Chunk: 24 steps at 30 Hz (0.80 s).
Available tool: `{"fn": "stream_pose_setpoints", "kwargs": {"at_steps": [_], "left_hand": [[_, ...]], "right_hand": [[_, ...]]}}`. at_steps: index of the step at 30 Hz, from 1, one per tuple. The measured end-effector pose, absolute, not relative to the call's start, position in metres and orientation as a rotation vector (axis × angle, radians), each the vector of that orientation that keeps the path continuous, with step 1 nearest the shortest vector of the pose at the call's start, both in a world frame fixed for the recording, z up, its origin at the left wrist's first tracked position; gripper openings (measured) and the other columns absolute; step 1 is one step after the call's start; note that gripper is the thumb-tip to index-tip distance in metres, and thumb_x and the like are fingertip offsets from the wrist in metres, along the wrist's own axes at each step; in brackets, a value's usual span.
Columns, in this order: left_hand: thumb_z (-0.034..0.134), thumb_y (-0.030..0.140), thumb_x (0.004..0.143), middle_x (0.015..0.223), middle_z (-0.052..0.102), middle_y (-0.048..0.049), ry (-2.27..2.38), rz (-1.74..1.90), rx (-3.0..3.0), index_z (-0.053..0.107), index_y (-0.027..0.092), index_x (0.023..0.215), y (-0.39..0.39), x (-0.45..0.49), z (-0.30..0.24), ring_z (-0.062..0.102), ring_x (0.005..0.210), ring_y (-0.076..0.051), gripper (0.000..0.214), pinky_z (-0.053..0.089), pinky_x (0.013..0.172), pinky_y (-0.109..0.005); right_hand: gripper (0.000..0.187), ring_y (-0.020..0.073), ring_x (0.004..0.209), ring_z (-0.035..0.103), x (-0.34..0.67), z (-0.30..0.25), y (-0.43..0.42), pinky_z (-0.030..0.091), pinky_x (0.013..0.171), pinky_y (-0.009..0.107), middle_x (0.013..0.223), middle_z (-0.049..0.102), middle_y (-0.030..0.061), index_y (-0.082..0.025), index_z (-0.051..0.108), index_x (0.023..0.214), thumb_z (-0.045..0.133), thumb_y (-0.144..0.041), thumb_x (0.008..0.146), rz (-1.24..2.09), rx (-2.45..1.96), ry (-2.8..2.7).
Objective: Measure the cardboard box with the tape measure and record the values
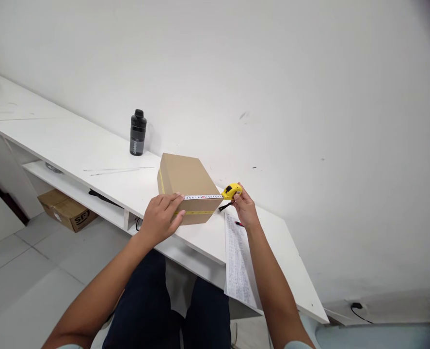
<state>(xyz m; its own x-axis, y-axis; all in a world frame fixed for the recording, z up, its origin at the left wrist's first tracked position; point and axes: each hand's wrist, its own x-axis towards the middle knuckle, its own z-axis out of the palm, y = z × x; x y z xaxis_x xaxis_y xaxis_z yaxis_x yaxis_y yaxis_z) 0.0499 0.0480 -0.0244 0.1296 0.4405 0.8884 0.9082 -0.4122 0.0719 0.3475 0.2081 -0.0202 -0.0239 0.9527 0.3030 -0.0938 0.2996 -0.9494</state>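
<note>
A closed brown cardboard box point(187, 174) rests on the white table, with yellow tape around its sides. My right hand point(246, 209) grips a yellow tape measure point(231, 191) just off the box's right corner. Its white blade point(211, 197) is drawn out along the box's near top edge. At the left end of that edge, my left hand point(162, 218) pins the blade against the box, fingers on top and thumb against the near side. The blade's tip is hidden under those fingers.
Handwritten sheets point(238, 261) with a pen point(239, 223) overhang the table's point(273, 237) front edge. A dark cord point(225, 207) lies by the box. A black bottle point(138, 133) stands near the wall behind. A carton point(67, 209) sits on the floor below the shelf.
</note>
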Motion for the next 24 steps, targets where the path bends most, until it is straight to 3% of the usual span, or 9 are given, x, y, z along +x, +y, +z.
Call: {"fn": "stream_pose_setpoints", "kwargs": {"at_steps": [9,13,19,24], "left_hand": [[0.05,0.015,0.101,0.115,0.078,-0.0066,-1.27,-1.25,-2.03,0.07,0.023,0.122,0.051,0.036,-0.02,0.068,0.102,-0.022,0.03,0.053,0.087,-0.039],[0.05,0.02,0.103,0.111,0.078,-0.0054,-1.247,-1.268,-2.181,0.072,0.026,0.119,0.057,0.016,-0.009,0.069,0.096,-0.02,0.028,0.052,0.082,-0.037],[0.054,0.017,0.101,0.112,0.08,-0.0034,-1.157,-1.212,-2.143,0.071,0.028,0.122,0.052,-0.006,0.01,0.071,0.097,-0.02,0.03,0.054,0.086,-0.038],[0.064,0.009,0.095,0.109,0.082,-0.0033,-0.859,-1.248,-2.166,0.068,0.024,0.121,0.016,0.029,0.016,0.073,0.094,-0.015,0.03,0.054,0.09,-0.034]], "right_hand": [[0.092,0.01,0.065,0.048,0.351,-0.018,0.201,0.048,0.066,0.028,0.092,0.068,-0.0014,-0.025,0.067,0.137,0.091,-0.065,0.059,1.05,-0.9,-1.31],[0.085,0.0094,0.063,0.047,0.351,-0.015,0.19,0.046,0.064,0.028,0.089,0.068,-0.0016,-0.024,0.069,0.134,0.091,-0.061,0.06,1.045,-0.896,-1.309],[0.077,0.0147,0.077,0.059,0.345,-0.002,0.146,0.052,0.071,0.031,0.096,0.071,0.0015,-0.026,0.066,0.136,0.09,-0.052,0.068,0.986,-0.898,-1.308],[0.084,0.0179,0.091,0.067,0.343,-0.008,0.075,0.057,0.081,0.033,0.102,0.071,0.0009,-0.034,0.049,0.15,0.089,-0.043,0.076,1.035,-0.793,-1.3]]}}
